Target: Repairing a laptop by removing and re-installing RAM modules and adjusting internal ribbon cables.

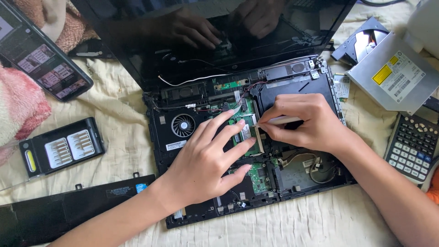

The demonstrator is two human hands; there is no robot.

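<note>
The opened laptop base [247, 151] fills the middle of the bed [123, 137], and its raised screen [215, 32] walls off the far edge. The left hand [206, 160] covers the base's centre; the right hand [306, 121] lies just beside it, leaving little gap between them. Toward the left edge a bit case [61, 146] and a phone [41, 55] stand in the way, with bare sheet between them. A black panel [68, 208] blocks the near left corner. Optical drives [388, 68] and a calculator [414, 146] crowd the right edge. The near edge offers open sheet.
</note>
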